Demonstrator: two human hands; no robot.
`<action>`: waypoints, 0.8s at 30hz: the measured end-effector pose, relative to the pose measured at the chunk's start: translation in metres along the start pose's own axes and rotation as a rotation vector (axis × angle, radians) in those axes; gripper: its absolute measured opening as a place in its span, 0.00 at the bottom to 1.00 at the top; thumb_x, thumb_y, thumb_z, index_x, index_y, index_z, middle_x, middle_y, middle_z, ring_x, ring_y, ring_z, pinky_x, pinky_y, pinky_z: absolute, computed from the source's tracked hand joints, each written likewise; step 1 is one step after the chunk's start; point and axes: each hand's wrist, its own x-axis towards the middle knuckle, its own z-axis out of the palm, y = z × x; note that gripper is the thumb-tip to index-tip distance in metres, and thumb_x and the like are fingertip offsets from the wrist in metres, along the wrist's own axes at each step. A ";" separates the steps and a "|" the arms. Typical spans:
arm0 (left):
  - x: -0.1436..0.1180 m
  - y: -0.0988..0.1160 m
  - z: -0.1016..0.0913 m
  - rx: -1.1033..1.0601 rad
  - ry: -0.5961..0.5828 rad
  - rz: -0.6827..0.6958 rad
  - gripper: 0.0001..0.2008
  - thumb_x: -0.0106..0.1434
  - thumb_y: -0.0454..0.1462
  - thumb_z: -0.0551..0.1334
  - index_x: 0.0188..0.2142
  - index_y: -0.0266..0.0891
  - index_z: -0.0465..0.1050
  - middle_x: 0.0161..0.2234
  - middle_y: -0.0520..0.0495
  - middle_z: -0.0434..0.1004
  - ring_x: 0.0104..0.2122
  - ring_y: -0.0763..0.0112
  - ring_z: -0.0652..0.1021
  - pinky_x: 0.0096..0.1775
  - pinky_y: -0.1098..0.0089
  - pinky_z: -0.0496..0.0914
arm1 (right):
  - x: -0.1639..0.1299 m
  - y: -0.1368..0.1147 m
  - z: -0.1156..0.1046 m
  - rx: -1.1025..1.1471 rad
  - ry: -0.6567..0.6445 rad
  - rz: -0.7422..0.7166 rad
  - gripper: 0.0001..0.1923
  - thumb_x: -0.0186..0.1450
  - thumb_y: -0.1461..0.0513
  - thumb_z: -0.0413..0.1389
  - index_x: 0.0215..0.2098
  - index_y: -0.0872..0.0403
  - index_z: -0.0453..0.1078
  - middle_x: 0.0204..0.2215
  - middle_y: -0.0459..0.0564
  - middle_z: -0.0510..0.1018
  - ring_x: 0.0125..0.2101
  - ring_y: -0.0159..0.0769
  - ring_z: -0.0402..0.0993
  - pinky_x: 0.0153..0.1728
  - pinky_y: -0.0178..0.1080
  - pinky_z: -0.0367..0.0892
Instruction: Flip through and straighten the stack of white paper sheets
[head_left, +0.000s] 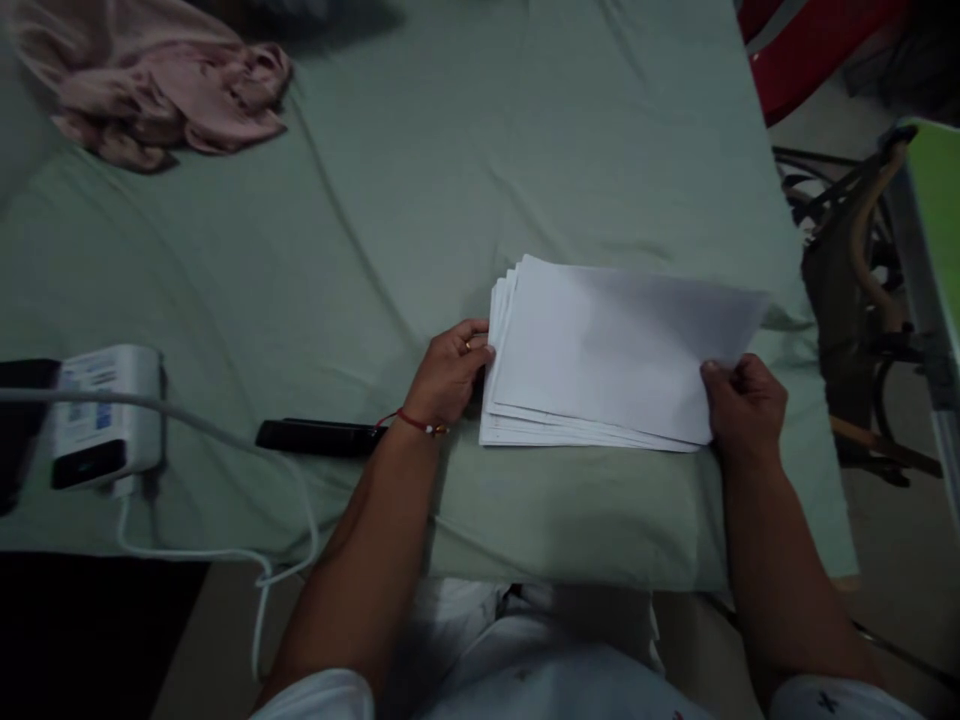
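Forearms fill the bottom of the frame, mine, running up from the white clothing at the lower edge to the stack of white paper (615,350) lying right of centre on the green bed sheet (420,170).

From the head view: my left hand (450,375) is curled against the stack's left edge, fingers closed loosely on the fanned sheet ends. My right hand (742,400) pinches the lower right corner, thumb on top, fingers tucked under; the grip is closed on the top sheets, though I cannot tell how many it has.

What could go wrong, as I judge it: the sheets are already splayed at the left edge, so a lopsided pull from the right could fan them further or slide some off the near edge of the bed. The sheet underneath is soft and creased, so squaring the stack against it may buckle the paper.

A black remote (319,437) lies just left of my left wrist. A white device (109,415) with its white cable (225,440) sits at the left edge, pink cloth (165,90) in the upper left, well apart.
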 end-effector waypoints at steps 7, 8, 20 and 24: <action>0.001 -0.001 0.003 0.057 0.051 0.025 0.11 0.51 0.39 0.72 0.34 0.38 0.76 0.27 0.53 0.78 0.29 0.70 0.76 0.34 0.70 0.69 | 0.004 0.008 -0.003 0.085 -0.029 0.007 0.12 0.57 0.52 0.70 0.33 0.48 0.77 0.26 0.43 0.75 0.25 0.33 0.63 0.26 0.37 0.60; 0.001 -0.001 0.003 0.053 0.052 0.026 0.12 0.52 0.40 0.72 0.33 0.39 0.76 0.27 0.53 0.78 0.29 0.70 0.77 0.34 0.70 0.69 | 0.004 0.007 -0.003 0.117 -0.032 0.008 0.12 0.56 0.53 0.70 0.34 0.48 0.77 0.28 0.44 0.77 0.26 0.34 0.65 0.28 0.37 0.62; 0.001 0.002 0.003 -0.002 0.028 0.009 0.07 0.52 0.36 0.68 0.32 0.39 0.77 0.27 0.53 0.78 0.28 0.70 0.76 0.33 0.70 0.69 | 0.005 -0.003 -0.002 0.177 -0.032 0.078 0.14 0.51 0.56 0.70 0.35 0.51 0.79 0.32 0.47 0.81 0.31 0.34 0.70 0.34 0.37 0.66; -0.001 0.004 0.004 0.006 0.014 0.003 0.06 0.52 0.35 0.68 0.31 0.39 0.78 0.26 0.53 0.77 0.28 0.71 0.74 0.32 0.71 0.68 | 0.003 0.000 0.000 0.071 0.031 0.034 0.10 0.55 0.56 0.69 0.34 0.51 0.79 0.30 0.45 0.80 0.29 0.34 0.69 0.34 0.39 0.66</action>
